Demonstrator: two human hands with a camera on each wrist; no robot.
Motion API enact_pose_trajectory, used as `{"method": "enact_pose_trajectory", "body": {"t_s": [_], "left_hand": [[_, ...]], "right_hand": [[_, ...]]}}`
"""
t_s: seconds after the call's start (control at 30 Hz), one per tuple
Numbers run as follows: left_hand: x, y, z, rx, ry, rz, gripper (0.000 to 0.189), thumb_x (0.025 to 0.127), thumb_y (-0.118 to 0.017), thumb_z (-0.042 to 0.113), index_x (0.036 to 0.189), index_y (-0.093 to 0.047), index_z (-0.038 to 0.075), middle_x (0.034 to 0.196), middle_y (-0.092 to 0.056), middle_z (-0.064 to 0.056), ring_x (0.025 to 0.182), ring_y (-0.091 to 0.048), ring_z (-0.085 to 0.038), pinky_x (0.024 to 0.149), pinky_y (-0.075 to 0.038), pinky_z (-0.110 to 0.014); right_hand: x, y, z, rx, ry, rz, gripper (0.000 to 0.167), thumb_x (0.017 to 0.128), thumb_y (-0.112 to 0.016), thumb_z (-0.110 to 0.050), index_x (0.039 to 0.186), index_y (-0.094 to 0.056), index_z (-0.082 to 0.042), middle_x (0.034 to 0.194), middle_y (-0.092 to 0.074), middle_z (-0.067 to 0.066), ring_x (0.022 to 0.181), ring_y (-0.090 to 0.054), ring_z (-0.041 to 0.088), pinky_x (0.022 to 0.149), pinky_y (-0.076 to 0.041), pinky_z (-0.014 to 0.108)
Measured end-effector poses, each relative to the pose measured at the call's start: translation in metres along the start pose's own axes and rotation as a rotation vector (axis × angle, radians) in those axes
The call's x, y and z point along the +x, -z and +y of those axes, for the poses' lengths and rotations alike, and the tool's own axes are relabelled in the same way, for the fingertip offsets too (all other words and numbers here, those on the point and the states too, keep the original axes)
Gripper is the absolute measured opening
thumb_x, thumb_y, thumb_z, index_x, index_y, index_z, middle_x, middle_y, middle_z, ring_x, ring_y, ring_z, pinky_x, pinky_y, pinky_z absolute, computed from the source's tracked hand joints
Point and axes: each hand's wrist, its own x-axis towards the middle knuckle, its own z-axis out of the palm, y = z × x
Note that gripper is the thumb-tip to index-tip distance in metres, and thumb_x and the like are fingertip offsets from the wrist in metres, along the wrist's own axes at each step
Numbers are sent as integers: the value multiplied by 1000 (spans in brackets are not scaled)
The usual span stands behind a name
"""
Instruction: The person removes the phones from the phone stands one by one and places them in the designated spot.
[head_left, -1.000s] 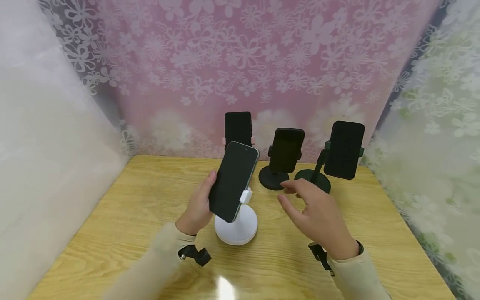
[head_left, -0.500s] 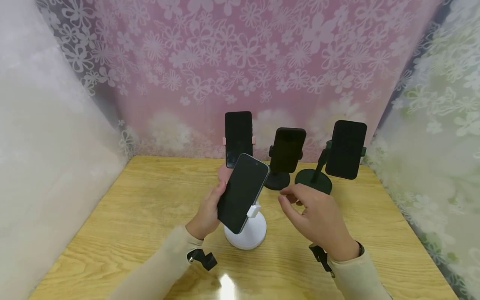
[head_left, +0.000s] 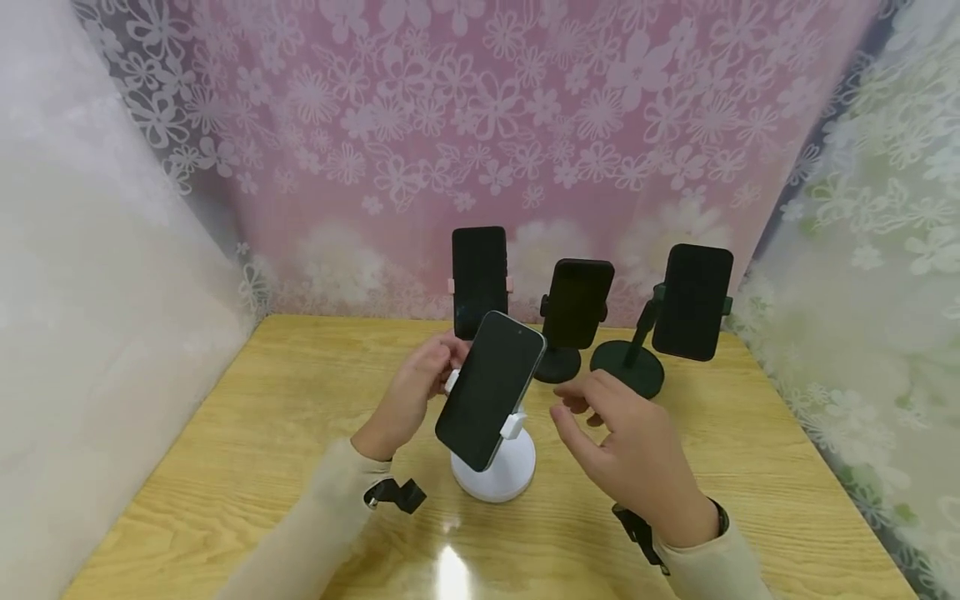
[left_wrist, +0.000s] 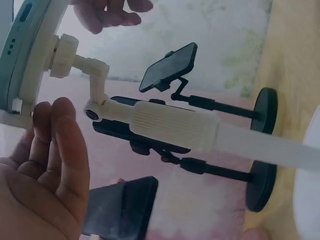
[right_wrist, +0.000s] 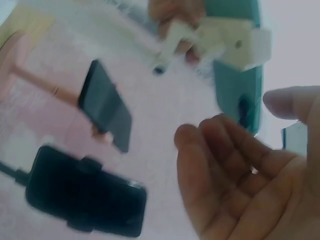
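Note:
A smartphone (head_left: 491,392) with a dark screen leans tilted in a white phone stand (head_left: 498,482) on the table. One white clamp arm (head_left: 513,425) grips its lower right edge, the other shows on its left. My left hand (head_left: 412,392) is just left of the phone, fingers loosely bent with the tips right at the left clamp. In the left wrist view, the stand's ribbed white stem (left_wrist: 172,127) rises beside those fingers (left_wrist: 67,145). To the right of the phone hovers my right hand (head_left: 626,446), its fingers relaxed and holding nothing.
Behind stand three more phones in holders: one in a pink holder (head_left: 480,279), one in a black holder (head_left: 577,304), one in a dark green holder (head_left: 692,302). Flowered curtains border the wooden table (head_left: 322,358) at the back and right.
The white stand and its phone have shifted right and slightly nearer. My left hand has let go of the phone's left edge, uncovering the left clamp. My right hand has barely moved.

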Motion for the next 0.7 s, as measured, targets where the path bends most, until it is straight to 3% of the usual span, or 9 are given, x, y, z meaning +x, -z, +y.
{"method": "enact_pose_trajectory", "body": {"t_s": [0.1,0.2,0.3,0.4,0.57,0.7], "left_hand": [[3,0,1,130,-61,-29,55,112,-38,46,116,-63,-4,112,-58,-12,99,-52,-21,82,-47,-30],[7,0,0,147,-114,-98,55,111,-41,47,122,-67,0,118,-62,-15,109,-58,-20,87,-55,-34],[7,-1,-1,108,-118,-136,53,110,-44,47,130,-68,3,110,-68,-13,88,-68,-16,70,-60,-36],[4,-4,-2,97,-148,-140,48,110,-46,42,131,-67,3,106,-72,-13,69,-72,-19,62,-61,-39],[1,-7,-3,113,-201,-123,39,111,-48,36,125,-69,6,106,-72,-10,72,-73,-18,64,-61,-38],[3,-7,-2,99,-204,-136,39,111,-48,36,125,-68,5,102,-72,-10,72,-73,-18,65,-61,-38]], "right_hand": [[1,-4,-14,-7,-112,-51,16,96,-75,-31,106,-74,-19,87,-63,-11,75,-58,4,61,-53,26],[9,-8,-30,-39,-257,-147,36,97,-68,-53,105,-73,-18,82,-61,-10,71,-56,6,57,-48,26],[19,-12,-44,-39,-332,-229,47,96,-63,-64,99,-73,-18,74,-60,-10,64,-53,7,55,-44,28],[24,-15,-53,-17,-323,-256,40,96,-67,-58,86,-70,-19,64,-53,-11,57,-46,7,50,-40,28],[24,-18,-56,-2,-267,-223,31,95,-75,-40,72,-64,-23,56,-44,-14,52,-41,5,46,-35,26],[24,-19,-54,5,-239,-207,29,95,-75,-36,71,-63,-23,55,-43,-16,50,-40,3,46,-35,25]]}}
